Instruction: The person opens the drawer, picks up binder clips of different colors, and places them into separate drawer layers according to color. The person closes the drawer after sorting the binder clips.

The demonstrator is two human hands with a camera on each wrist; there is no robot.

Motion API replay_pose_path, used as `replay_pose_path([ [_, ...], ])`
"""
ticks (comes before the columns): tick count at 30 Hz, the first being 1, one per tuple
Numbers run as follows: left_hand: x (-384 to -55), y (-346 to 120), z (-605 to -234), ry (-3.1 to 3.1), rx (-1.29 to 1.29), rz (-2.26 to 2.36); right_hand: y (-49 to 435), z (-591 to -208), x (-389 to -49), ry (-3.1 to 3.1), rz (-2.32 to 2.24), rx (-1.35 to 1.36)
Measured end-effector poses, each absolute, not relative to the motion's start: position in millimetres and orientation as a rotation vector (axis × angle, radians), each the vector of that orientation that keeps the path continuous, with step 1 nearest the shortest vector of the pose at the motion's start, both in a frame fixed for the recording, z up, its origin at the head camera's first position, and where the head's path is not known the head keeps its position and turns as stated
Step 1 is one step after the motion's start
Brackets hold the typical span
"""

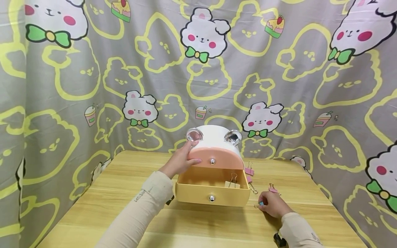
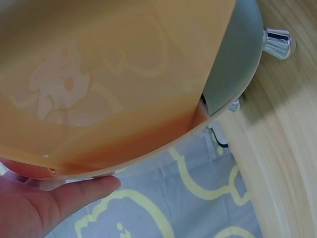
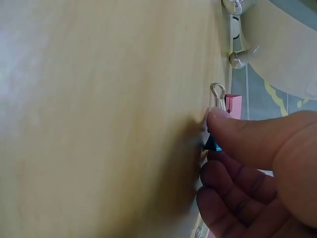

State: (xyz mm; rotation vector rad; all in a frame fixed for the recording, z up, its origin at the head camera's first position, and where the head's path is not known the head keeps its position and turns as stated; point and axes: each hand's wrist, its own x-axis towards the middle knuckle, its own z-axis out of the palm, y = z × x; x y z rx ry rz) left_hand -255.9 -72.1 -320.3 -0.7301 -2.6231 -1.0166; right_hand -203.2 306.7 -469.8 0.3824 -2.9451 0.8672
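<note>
A small white drawer box [image 1: 211, 132] with silver round ears stands on the table. My left hand [image 1: 180, 160] rests against its upper left side, thumb laid on the front of the pink top drawer [image 1: 223, 159] and fingers near the left ear. Below, the yellow drawer [image 1: 192, 194] is pulled out, with a pale yellow binder clip [image 1: 232, 185] inside at the right. To the right of the box, my right hand [image 1: 274, 204] pinches a blue binder clip [image 3: 213, 145] between thumb and fingers, low over the tabletop; its wire handle points toward the box.
Pink binder clips [image 1: 249, 171] lie along the right side of the box, and another pink clip [image 1: 273, 188] lies just behind my right hand. A patterned curtain [image 1: 167, 79] surrounds the wooden table [image 1: 124, 179] at the back and sides.
</note>
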Motion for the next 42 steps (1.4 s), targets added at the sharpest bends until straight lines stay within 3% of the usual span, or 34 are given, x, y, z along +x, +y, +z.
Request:
replay_pose_path([
  [10, -255, -72, -320, -2.637, -0.719, -1.021, 299, -458, -200, -2.847, 0.998, 0.223],
  [42, -256, -72, -320, -2.614, -0.735, -1.024, 276, -386, -189, -2.532, 0.965, 0.342],
])
